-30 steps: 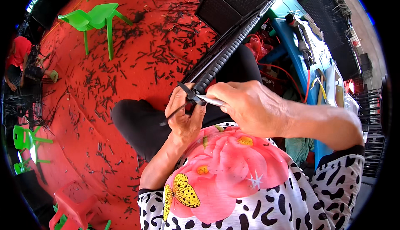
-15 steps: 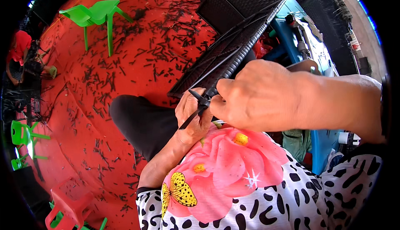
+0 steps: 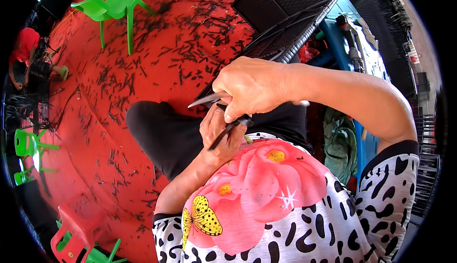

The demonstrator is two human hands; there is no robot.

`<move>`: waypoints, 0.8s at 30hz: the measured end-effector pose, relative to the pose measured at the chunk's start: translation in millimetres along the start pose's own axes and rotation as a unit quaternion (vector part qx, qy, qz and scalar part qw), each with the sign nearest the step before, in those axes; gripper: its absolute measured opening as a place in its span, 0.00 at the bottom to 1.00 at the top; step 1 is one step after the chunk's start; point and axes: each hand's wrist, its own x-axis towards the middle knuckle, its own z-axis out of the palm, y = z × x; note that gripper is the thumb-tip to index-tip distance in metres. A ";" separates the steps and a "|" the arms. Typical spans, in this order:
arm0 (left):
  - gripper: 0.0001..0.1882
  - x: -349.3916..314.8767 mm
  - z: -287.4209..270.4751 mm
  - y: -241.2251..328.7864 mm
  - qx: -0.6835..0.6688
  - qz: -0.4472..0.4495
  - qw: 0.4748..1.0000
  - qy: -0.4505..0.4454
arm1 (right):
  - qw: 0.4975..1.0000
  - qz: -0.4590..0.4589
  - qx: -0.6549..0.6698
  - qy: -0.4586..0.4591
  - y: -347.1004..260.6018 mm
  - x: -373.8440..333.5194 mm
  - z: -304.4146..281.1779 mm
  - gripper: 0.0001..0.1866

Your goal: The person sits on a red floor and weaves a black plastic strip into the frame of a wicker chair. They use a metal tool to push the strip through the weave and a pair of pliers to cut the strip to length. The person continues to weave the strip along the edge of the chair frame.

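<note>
My left hand (image 3: 218, 132) is closed around the near end of a black woven panel's edge, in front of my shirt. A flat black plastic strip (image 3: 223, 136) sticks out across its fingers. Just above, my right hand (image 3: 252, 89) is closed on a knife-like tool with a pointed grey metal blade (image 3: 208, 99). The blade points left over my left hand; most of its handle is hidden in my fist. Beyond my hands stands the black woven panel (image 3: 281, 5), partly covered by my right forearm.
Black strip offcuts (image 3: 124, 86) litter the red floor (image 3: 100, 129). A green chair (image 3: 114, 8) stands far left; a red chair (image 3: 71, 234) is at lower left. On the left edge, a person in a red top (image 3: 26, 46) bends over black strips. A blue table (image 3: 364, 158) is at right.
My right hand has moved left and away from me, and its blade has swung to point left over my left hand. My left hand has stayed nearly in place.
</note>
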 end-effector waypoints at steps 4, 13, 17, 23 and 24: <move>0.12 1.4 -0.6 5.6 -0.022 -0.054 0.998 0.009 | 0.997 -0.069 0.035 -0.001 7.3 5.5 0.0 0.12; 0.18 7.9 -9.3 9.2 -0.004 -0.103 0.994 -0.031 | 0.987 -0.085 0.073 0.116 11.7 15.7 3.6 0.08; 0.18 11.1 -10.7 9.6 0.013 -0.056 0.997 -0.050 | 0.990 -0.076 0.041 0.111 14.1 21.1 -0.1 0.08; 0.19 12.8 -12.8 6.6 0.031 -0.071 0.996 -0.033 | 0.984 -0.060 0.056 0.157 15.7 26.4 0.1 0.10; 0.19 13.9 -14.4 4.0 0.019 -0.062 0.998 -0.027 | 0.981 -0.045 0.105 0.158 16.4 26.8 -1.4 0.10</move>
